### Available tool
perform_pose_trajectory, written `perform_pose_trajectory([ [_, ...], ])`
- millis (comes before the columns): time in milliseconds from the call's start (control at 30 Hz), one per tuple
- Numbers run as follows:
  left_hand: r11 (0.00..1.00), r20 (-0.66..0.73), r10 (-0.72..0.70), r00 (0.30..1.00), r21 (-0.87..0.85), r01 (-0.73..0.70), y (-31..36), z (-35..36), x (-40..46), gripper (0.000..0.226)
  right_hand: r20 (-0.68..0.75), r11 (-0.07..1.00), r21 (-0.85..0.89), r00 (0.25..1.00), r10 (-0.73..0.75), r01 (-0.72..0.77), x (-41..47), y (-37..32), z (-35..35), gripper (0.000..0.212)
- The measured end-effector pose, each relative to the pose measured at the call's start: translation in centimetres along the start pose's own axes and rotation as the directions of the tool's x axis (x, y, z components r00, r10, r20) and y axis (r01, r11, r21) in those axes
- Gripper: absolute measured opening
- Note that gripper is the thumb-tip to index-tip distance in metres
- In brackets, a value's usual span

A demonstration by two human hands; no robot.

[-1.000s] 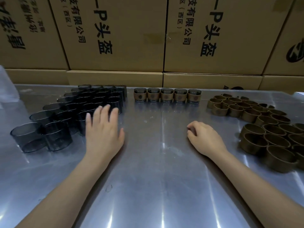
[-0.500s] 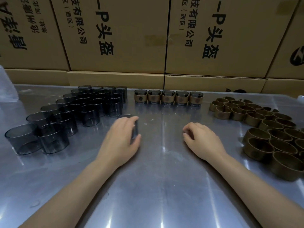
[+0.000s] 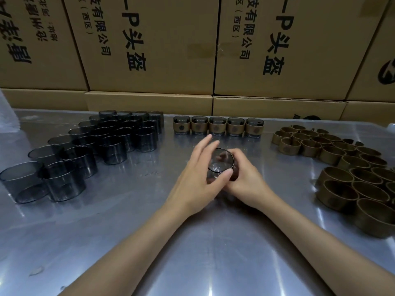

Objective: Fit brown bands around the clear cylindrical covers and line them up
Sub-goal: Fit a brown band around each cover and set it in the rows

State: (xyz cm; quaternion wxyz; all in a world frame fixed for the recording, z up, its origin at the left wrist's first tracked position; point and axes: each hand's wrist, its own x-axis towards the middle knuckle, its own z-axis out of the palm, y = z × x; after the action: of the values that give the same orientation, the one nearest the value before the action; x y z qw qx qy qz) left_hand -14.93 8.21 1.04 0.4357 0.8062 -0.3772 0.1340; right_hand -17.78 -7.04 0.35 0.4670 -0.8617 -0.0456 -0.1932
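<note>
Shiny metal table (image 3: 192, 253), scuffed and streaked with glare, filling the lower half from 3 through 6 to 9 o'clock. Wall of stacked cardboard boxes (image 3: 154, 45) along its far edge, from 10 to 2 o'clock, printed with large black Chinese characters and "-P". Flatter cartons (image 3: 147, 101) lying beneath them. Scrap of clear plastic (image 3: 5, 112) at 9 o'clock, cropped by the frame edge.

Smoky grey, see-through covers (image 3: 89, 150) stood at ten o'clock; matte brown bands (image 3: 350, 167) with dark round emblems lay at two o'clock. The counter (image 3: 192, 253) was glossy silver-grey. Tan cartons (image 3: 149, 43) bore black printed characters.
</note>
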Motion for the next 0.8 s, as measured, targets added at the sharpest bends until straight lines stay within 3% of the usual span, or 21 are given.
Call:
perform_pose_trajectory([
  [100, 0.967, 0.0, -0.163, 0.987, -0.2, 0.159, -0.4, 0.0, 0.4, 0.067, -0.04, 0.995, 0.096, 0.999, -0.022, 0.026, -0.1, 0.0, 0.1, 0.053],
  [200, 0.934, -0.046, -0.179, 0.983, -0.323, 0.155, -0.5, -0.2, 0.3, 0.053, -0.038, 0.991, 0.127, 0.998, -0.045, 0.049, -0.1, -0.2, 0.8, 0.051],
  [333, 0.893, -0.12, -0.219, 0.968, -0.425, 0.149, -0.1, -0.2, 0.2, 0.052, -0.034, 0.99, 0.131, 0.998, -0.056, 0.06, -0.3, -0.9, 1.9, 0.05],
  [467, 0.849, -0.181, -0.305, 0.935, -0.496, 0.181, 0.3, 0.4, 0.2, 0.053, -0.005, 0.994, 0.084, 0.998, -0.067, 0.067, -0.7, -1.7, 1.8, 0.055],
  [567, 0.794, -0.215, -0.399, 0.892, -0.568, 0.218, 0.5, 0.4, 0.2, 0.038, 0.029, 0.996, 0.046, 0.997, -0.076, 0.075, -1.1, -2.1, 1.7, 0.059],
  [700, 0.702, -0.191, -0.528, 0.828, -0.647, 0.298, 0.3, 0.0, 0.3, 0.027, 0.072, 0.997, 0.036, 0.995, -0.066, 0.063, -1.1, -2.4, 1.6, 0.063],
  [800, 0.593, -0.092, -0.577, 0.811, -0.73, 0.339, 0.2, -0.5, 0.7, 0.03, 0.063, 0.993, 0.117, 0.998, -0.015, 0.007, -0.9, -2.1, 1.4, 0.065],
])
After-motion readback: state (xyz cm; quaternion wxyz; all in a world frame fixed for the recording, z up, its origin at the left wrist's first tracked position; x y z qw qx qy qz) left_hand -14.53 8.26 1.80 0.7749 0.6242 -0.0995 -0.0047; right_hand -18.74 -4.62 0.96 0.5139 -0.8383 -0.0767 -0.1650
